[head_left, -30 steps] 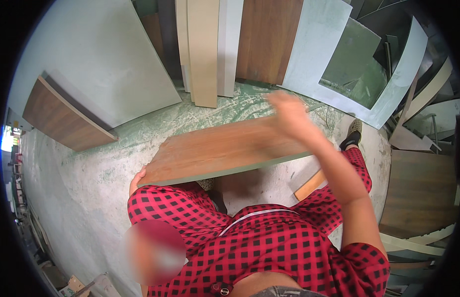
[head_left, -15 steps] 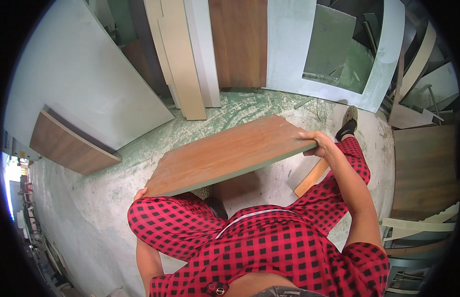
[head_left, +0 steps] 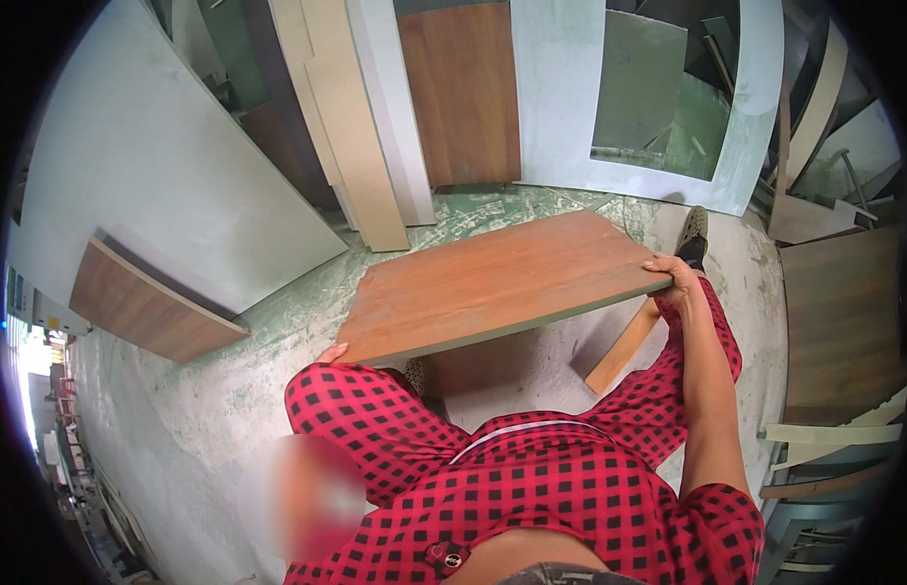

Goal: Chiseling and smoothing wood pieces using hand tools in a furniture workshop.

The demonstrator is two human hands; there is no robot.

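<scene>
A reddish-brown wooden board (head_left: 502, 281) with a greenish-grey front edge is held between my two hands above the floor. Around its right near corner, my right hand (head_left: 677, 279) is closed, fingers on the top and edge. At the left near corner only some fingers of my left hand (head_left: 333, 353) show, gripping the board; the rest is hidden behind my left knee. Beneath the board's right part a light-brown wooden strip (head_left: 624, 346) rests beside my right leg, partly covered by the board.
A big grey panel (head_left: 171, 185) leans at the left, with a curved-looking brown board (head_left: 156, 304) against it. Beige planks (head_left: 351, 127), a brown panel (head_left: 463, 97) and a pale frame with a cut-out (head_left: 561, 107) stand along the back. Offcuts and a brown panel (head_left: 839, 327) lie at the right.
The board has shifted to the right with both hands still on it, and more of its top face shows. My right hand has moved right with its corner.
</scene>
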